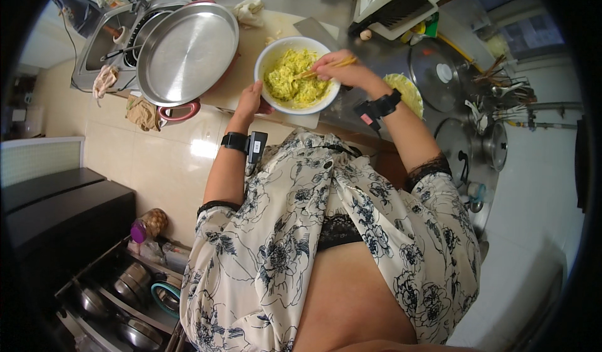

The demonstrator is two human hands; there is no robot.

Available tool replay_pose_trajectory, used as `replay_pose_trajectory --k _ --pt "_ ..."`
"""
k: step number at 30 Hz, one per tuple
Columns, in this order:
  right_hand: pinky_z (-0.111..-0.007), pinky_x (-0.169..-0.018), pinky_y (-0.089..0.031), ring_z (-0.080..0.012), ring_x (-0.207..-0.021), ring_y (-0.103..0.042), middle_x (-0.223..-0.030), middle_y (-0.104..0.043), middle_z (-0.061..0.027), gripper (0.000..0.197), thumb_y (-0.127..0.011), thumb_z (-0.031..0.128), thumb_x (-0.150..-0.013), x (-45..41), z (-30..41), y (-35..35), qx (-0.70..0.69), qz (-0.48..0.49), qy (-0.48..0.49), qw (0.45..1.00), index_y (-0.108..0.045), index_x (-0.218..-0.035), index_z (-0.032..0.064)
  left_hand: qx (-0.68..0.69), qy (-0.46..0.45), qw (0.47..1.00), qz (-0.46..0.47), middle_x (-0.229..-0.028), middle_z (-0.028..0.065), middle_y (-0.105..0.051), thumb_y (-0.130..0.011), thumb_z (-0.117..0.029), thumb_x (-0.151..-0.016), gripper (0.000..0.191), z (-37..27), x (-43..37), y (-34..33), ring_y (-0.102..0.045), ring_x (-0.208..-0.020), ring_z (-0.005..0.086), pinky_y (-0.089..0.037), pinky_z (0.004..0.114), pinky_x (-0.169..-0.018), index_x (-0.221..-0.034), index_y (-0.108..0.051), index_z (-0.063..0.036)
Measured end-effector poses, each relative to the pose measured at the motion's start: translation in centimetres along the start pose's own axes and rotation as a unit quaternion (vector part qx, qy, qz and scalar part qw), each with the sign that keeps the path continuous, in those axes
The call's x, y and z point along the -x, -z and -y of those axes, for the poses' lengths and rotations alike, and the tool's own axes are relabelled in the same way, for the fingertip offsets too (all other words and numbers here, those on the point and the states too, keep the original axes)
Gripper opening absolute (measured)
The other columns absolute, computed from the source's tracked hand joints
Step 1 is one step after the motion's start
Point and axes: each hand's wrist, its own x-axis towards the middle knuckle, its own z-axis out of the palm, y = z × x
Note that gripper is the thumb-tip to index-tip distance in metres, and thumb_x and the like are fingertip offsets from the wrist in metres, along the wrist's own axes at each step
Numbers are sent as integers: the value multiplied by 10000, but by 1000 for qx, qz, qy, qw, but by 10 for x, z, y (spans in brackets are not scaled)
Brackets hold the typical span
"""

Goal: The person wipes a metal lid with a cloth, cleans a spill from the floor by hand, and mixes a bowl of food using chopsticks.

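Observation:
A white bowl with a blue rim [258, 72] stands at the near edge of the counter, partly over a pale cutting board [225, 86]. In it lies a moist yellow-green shredded mixture [289, 81]. My left hand [252, 102] grips the bowl's left side, thumb at the rim and fingers beneath. My right hand [342, 72] is closed around wooden chopsticks [308, 74], whose tips are in the mixture. Behind the bowl, the flat metal blade of a cleaver [309, 28] rests on the board. Right of my right wrist is a plate of pale yellow food [408, 91], partly hidden by my forearm.
A wide steel pan [188, 53] stands on the left, beside the sink [101, 51]. Cloths [248, 12] lie by the board and at the counter edge. Glass-lidded pans [435, 72] stand at right, with utensils beyond. An open drawer rack [127, 309] holds steel bowls at lower left.

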Motion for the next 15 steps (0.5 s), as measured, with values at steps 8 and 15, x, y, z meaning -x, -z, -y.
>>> replay_pose_trajectory --k 8,15 --pt "-224 -578 -501 -99 -630 -599 -773 -656 -73 227 -612 191 -794 0 -15 40 28 -187 -68 980 -639 -938 19 -15 -9 1000 1 -605 155 -602 -324 -369 -948 459 -3 -2 1 -590 -441 217 -509 292 -399 -1047 -501 43" --pt "-257 -598 -540 -180 -657 -631 -778 -616 -111 224 -608 160 -781 -5 -11 -6 -104 -204 -118 966 -597 -885 -39 -4 -31 999 -18 -619 151 -605 -322 -371 -947 456 2 -5 1 -592 -443 213 -506 288 -399 -1032 -505 37"
